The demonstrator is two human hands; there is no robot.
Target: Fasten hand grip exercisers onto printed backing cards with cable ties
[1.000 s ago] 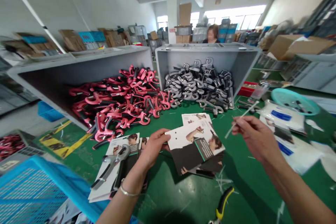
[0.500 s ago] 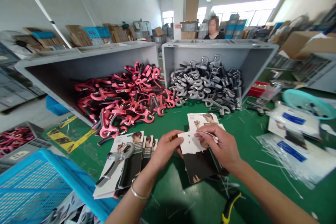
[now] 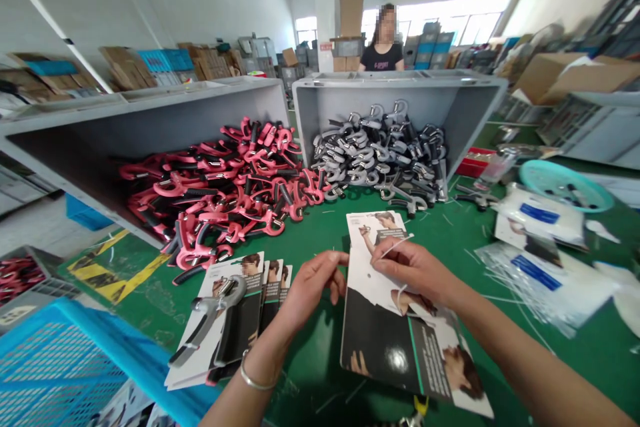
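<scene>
My right hand [image 3: 417,268] pinches a thin white cable tie [image 3: 397,245] against the upper part of a printed backing card [image 3: 380,337]. The card hangs tilted below it, white above and black below, with a small punched hole. A loop of the tie shows under my fingers. My left hand [image 3: 316,285], fingers loosely bent and apart, is at the card's left edge and grips nothing; whether its fingertip touches is unclear. Behind lies a stack of similar cards [image 3: 356,221]. On the left, a grey hand grip strengthener [image 3: 220,310] rests on a carded pile [image 3: 187,347].
Grey bins hold red hand grips [image 3: 240,180] and grey hand grips [image 3: 370,147]. A blue crate [image 3: 65,347] is at lower left. Bagged cable ties [image 3: 530,287] and a turquoise tray [image 3: 565,180] lie right. Pliers [image 3: 417,413] are partly hidden under the card. A person [image 3: 383,47] stands beyond.
My left hand has let go of the card and shifted slightly left. The card has turned and now shows more of its face, covering most of the pliers. The person beyond stands taller in view.
</scene>
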